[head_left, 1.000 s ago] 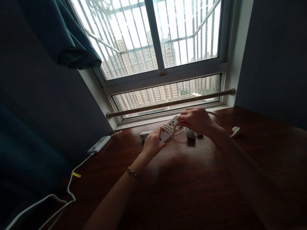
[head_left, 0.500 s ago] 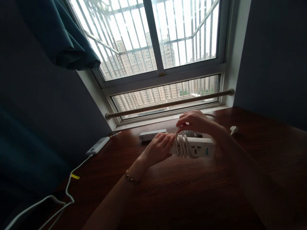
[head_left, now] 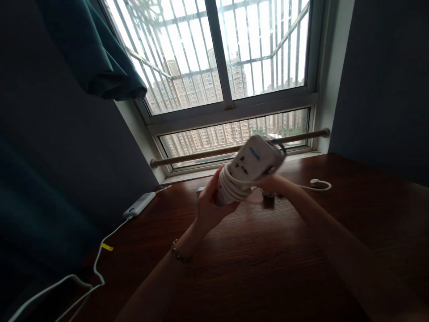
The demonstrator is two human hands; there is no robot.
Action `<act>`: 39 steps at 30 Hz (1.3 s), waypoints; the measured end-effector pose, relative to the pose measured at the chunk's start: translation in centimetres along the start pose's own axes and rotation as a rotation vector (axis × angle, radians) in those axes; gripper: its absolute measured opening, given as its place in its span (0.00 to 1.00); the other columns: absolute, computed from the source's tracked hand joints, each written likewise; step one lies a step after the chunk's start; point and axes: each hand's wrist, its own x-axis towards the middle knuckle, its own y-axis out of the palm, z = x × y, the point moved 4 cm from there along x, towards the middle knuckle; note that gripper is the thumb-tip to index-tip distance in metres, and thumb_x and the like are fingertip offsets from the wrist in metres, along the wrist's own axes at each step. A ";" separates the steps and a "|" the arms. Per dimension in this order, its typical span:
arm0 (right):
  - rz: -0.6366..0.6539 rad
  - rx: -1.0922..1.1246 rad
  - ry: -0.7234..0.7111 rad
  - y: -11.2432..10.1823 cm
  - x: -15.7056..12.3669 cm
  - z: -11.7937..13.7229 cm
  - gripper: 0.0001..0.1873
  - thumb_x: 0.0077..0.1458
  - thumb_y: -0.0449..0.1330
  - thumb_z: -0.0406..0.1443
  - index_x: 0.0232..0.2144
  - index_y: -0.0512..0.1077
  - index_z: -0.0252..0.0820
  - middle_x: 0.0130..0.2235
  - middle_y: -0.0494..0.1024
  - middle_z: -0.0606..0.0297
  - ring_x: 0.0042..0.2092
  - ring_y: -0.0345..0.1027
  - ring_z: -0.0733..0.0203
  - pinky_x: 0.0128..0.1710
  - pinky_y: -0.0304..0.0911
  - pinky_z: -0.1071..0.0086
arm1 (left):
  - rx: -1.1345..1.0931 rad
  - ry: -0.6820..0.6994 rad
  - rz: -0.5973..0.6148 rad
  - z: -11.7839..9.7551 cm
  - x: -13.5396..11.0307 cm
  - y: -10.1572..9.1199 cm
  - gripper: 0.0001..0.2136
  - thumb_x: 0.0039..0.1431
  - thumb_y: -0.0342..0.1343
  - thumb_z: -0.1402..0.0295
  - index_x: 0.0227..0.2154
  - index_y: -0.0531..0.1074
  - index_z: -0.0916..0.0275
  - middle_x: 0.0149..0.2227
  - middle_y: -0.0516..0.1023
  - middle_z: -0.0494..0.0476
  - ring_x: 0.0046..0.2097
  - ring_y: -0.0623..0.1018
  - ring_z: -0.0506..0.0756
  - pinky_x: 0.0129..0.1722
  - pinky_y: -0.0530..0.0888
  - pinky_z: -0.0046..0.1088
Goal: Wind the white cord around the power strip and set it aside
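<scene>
A white power strip (head_left: 254,157) is raised at a slant above the desk, its socket face and blue label turned up. Its white power cord (head_left: 231,185) is wound in several turns around the lower part. My left hand (head_left: 212,197) is closed around that wrapped end, thumb in front. Behind the strip's lower right side is my right hand (head_left: 271,183), its fingers mostly hidden. A stretch of cord runs taut from the turns to this hand, which grips it. The loose cord's plug (head_left: 315,182) lies on the desk to the right.
On the brown wooden desk (head_left: 208,268), a white power bank (head_left: 139,205) with a white cable (head_left: 97,261) lies at left. Partly hidden behind my left hand is another white object (head_left: 200,191). A rail (head_left: 197,156) crosses the window behind the desk.
The power strip has been lifted and tipped up, its labelled end now pointing up and away. My right hand has moved from above the strip to behind it. The plug has shifted left.
</scene>
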 end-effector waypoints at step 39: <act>-0.109 0.231 -0.429 -8.4 -4.3 9.3 0.08 0.51 0.60 0.37 0.30 0.75 0.37 0.25 0.72 0.68 0.26 0.62 0.72 0.27 0.53 0.76 | 0.232 0.287 0.796 -7.4 0.2 -0.3 0.32 0.45 0.58 0.60 0.54 0.55 0.59 0.47 0.69 0.60 0.46 0.69 0.59 0.45 0.67 0.35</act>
